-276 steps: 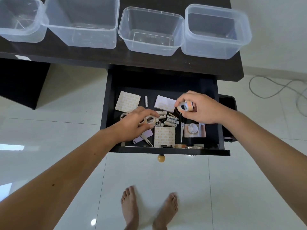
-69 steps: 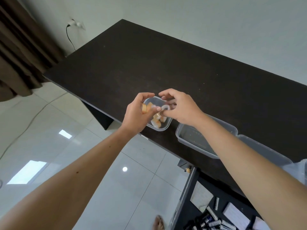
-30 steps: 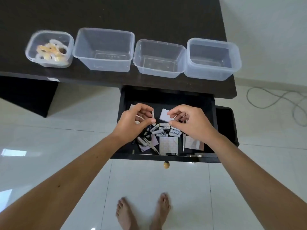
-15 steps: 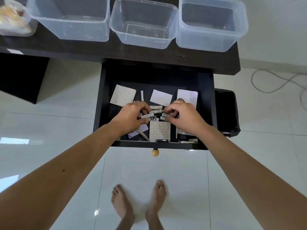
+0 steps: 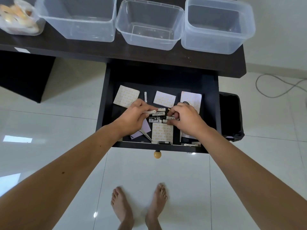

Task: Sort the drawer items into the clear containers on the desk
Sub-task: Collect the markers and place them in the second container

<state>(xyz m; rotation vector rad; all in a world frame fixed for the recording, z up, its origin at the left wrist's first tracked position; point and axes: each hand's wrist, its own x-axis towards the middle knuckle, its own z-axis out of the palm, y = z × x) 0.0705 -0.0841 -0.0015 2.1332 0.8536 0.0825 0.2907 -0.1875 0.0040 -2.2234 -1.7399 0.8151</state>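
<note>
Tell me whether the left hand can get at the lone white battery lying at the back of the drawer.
Probably yes: the lone white battery lies uncovered just beyond the left hand, nothing between them, though that hand already pinches another battery.

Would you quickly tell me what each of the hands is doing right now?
Left hand: pinches a white battery over the drawer.
Right hand: fingers curled round batteries in the pile.

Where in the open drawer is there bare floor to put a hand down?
Bare floor lies along the drawer back, behind the paper squares, and down the left wall. The middle is crowded: batteries between the left hand and right hand; front holds paper.
</note>
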